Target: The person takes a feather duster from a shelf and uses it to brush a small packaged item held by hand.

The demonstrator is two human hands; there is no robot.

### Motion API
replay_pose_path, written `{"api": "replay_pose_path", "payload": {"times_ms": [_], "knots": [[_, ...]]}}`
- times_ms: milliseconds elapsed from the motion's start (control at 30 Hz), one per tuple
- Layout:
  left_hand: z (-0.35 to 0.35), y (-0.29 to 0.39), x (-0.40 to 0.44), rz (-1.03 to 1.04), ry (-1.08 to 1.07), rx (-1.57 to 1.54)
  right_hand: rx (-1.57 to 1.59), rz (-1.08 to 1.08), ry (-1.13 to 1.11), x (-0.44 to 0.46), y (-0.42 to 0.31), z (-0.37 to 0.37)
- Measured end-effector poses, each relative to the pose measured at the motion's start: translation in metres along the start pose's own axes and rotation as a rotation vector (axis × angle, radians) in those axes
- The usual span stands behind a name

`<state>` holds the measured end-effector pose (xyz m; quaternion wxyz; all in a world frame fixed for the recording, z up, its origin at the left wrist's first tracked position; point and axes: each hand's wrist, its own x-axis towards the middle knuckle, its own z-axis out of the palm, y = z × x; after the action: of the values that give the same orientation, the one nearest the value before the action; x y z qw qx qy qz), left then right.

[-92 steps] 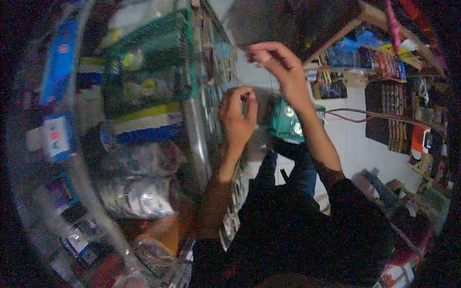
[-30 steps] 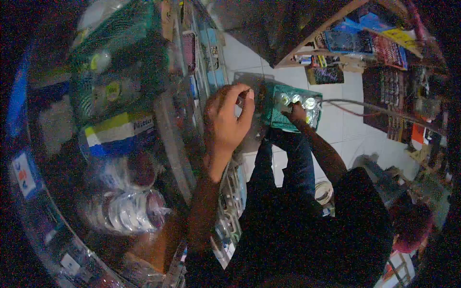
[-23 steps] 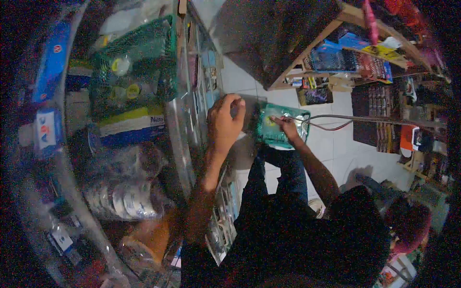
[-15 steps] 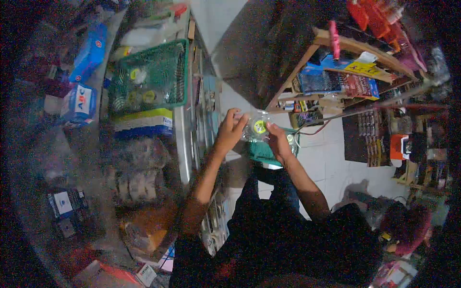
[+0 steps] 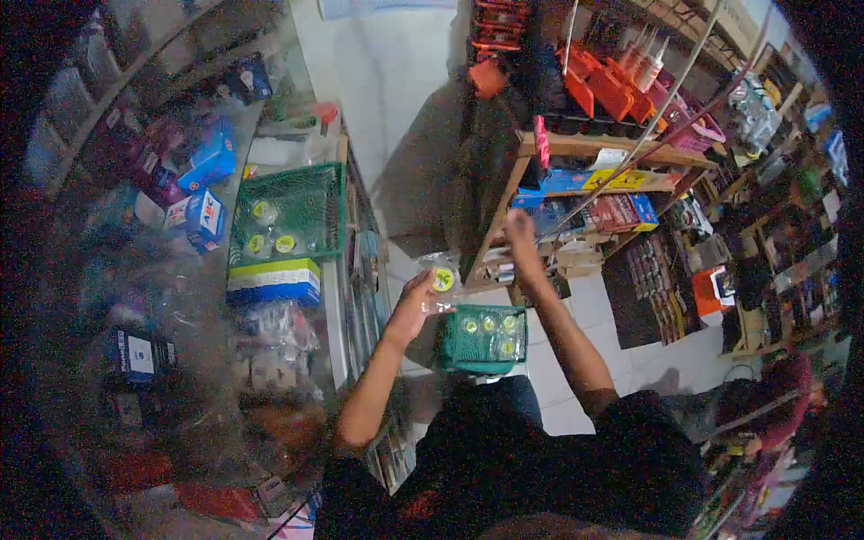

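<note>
In my left hand [image 5: 413, 304] is a clear plastic package [image 5: 441, 281] with a round yellow-green label, its fingers closed on one side. My right hand [image 5: 519, 230] is raised to the right, in front of the wooden shelf, apart from the package; motion blur hides its fingers. Below both hands, a green basket [image 5: 487, 364] holds several clear packages with similar round labels. A second green basket [image 5: 334, 209] stands on the counter at the left, with clear packages of the same look inside.
Under the left basket lies a yellow, white and blue box [image 5: 274, 283]. Blue boxes [image 5: 196, 219] and plastic-wrapped goods fill the left counter. A wooden shelf [image 5: 576, 144] with orange bins [image 5: 589, 81] stands at the upper right. Thin cords cross the view there.
My right hand has left the package and moved up and right. The package is now in my left hand alone, farther left. The view has shifted, showing more of the shelf and orange bins.
</note>
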<state>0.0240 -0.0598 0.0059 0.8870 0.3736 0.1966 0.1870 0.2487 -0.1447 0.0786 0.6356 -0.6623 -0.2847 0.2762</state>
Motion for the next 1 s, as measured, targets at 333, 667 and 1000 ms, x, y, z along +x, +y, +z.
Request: {"api": "replay_pose_path", "payload": {"times_ms": [333,667,1000], "knots": [[-0.019,0.020,0.005,0.040,0.067,0.061,0.645,0.026,-0.240,0.075,-0.106,-0.049],[-0.029,0.033,0.012,0.082,0.105,-0.362,0.484,0.019,-0.477,-0.019,-0.107,-0.026],[-0.014,0.041,-0.007,0.086,0.082,-0.531,0.204,0.360,-0.488,-0.168,0.001,-0.038]]}}
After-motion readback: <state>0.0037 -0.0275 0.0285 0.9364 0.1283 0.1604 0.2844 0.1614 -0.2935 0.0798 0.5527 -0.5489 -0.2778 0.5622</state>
